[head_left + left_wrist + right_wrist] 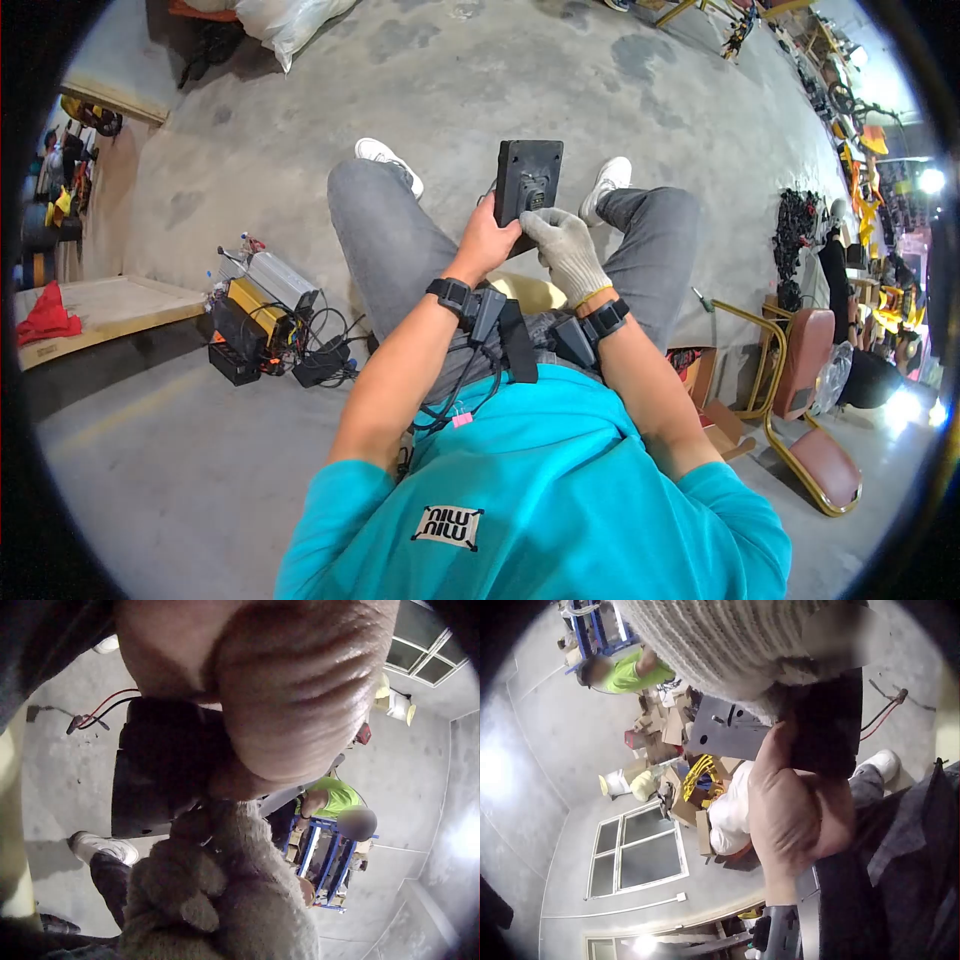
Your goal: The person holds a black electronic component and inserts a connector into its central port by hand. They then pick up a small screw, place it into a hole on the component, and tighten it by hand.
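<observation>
A flat black rectangular box [515, 165] with a moulded socket [537, 192] on its face is held up between the knees. My bare left hand [487, 240] grips its lower left side, thumb over the face. The right hand [565, 250], in a knitted glove, has curled fingers at the box's lower end, close under the socket. In the left wrist view the gloved fingers [187, 881] bend against the dark box [161, 765]; what lies between their tips is hidden. A grey metal plate [724, 735] with holes shows beside the glove in the right wrist view.
Red and black leads [885, 712] hang beyond the box. Cabled electrical units [265, 310] lie on the floor at left, near a wooden platform [110, 318]. A folding chair [805, 370] and cardboard box [720, 430] are at right. Another person [330, 802] is by a blue rack.
</observation>
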The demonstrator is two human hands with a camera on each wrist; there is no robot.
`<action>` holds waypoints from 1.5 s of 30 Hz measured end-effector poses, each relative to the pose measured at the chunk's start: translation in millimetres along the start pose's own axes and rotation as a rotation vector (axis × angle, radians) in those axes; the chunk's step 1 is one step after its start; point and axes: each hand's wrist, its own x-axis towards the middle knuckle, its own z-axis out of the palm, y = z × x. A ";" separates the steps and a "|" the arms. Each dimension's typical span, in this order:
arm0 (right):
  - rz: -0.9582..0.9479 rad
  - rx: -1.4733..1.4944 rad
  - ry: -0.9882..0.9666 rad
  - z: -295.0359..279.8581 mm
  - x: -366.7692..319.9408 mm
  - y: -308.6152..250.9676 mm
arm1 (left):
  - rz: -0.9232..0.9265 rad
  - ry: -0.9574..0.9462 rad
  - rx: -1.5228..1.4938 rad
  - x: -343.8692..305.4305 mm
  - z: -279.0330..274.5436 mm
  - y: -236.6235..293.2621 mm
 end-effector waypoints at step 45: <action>0.071 0.544 0.008 -44.3 -2.5 5.7 | -0.255 0.037 -0.398 1.9 -9.6 3.0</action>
